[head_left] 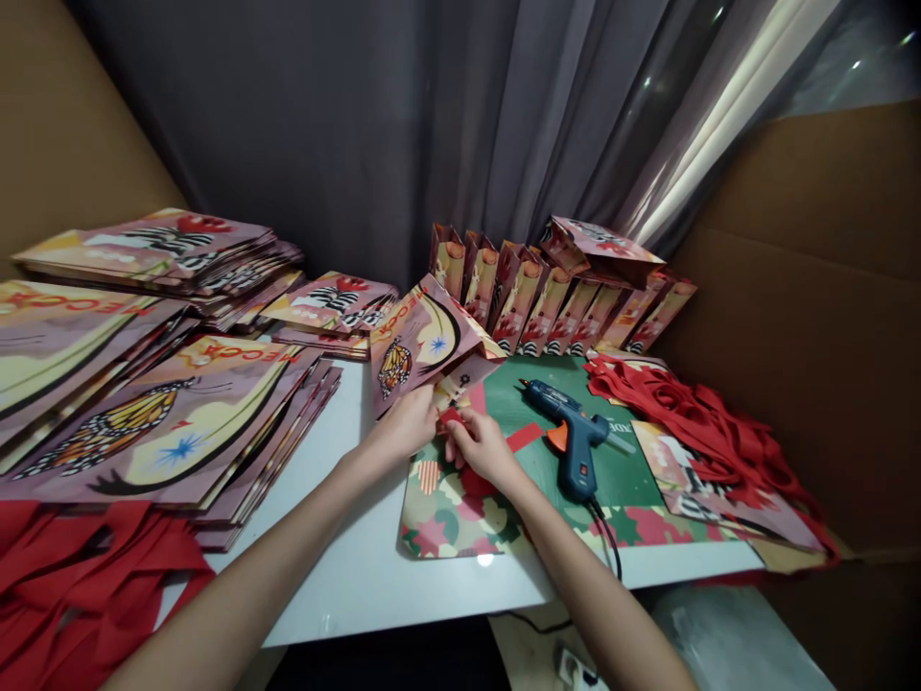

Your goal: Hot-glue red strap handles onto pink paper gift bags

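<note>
Two hands are yours here, close together at the mouth of a printed bag [421,341]; your left hand [409,422] has its fingers curled in on the bag's near edge, the tips partly hidden; your right hand [484,446] pinches a red ribbon [452,416] between thumb and fingers, just beside the left; whether the ribbon touches the bag you cannot tell. The bag sits tilted over the left edge of a green mat [625,485] on the white table [360,595], butterfly side up; right of your hands a blue glue gun [574,432] lies on the mat, nozzle pointing away from you, with a short red strip [524,437] to its left; beyond it stands a row of upright bags [516,297], another bag [608,238] lying across their tops; at far right a ribbon heap [683,408] covers part of some flat bags; stacks of folded bags [179,422] fill your left, more red ribbons [90,585] in front.
</note>
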### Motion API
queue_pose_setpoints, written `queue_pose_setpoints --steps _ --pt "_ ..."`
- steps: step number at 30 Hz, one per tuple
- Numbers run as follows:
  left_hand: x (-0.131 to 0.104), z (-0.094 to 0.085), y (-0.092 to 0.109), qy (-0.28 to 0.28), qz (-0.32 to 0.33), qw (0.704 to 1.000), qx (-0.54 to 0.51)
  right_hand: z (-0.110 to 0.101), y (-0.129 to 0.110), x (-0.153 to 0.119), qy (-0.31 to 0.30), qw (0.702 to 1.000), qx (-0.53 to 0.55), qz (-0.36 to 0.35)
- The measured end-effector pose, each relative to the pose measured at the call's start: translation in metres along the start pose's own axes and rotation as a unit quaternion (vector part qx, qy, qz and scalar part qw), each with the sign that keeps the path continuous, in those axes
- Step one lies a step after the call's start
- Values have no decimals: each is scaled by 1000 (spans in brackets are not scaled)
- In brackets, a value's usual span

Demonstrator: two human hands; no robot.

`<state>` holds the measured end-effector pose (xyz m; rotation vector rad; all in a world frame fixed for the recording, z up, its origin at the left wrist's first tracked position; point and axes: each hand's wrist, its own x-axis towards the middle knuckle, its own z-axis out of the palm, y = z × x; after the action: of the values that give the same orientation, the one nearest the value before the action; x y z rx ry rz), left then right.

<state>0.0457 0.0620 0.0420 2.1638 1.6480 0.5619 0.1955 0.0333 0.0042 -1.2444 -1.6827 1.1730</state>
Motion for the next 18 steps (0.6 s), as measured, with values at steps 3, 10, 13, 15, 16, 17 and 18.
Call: queue_pose_setpoints --steps 3,10,13,15,16,17,18 --pt "2 -3 -4 -10 -8 1000 8 -2 -4 -24 -8 998 26 49" --pt "5 -16 -6 -9 -22 1000 5 -21 -3 -129 14 997 -18 71" --pt "7 -18 -7 -10 -26 1000 2 -33 5 -177 39 990 -8 133" --pt "7 -18 -7 -13 -27 1000 0 -44 11 -207 76 982 6 175" --pt "7 -17 -7 -15 -27 1000 -2 -52 14 -220 98 977 10 188" --pt "7 -17 -6 -18 -27 999 -4 -60 16 -232 93 976 5 199" --pt "6 -16 -6 -19 -27 999 -6 -69 18 -243 96 973 -5 211"
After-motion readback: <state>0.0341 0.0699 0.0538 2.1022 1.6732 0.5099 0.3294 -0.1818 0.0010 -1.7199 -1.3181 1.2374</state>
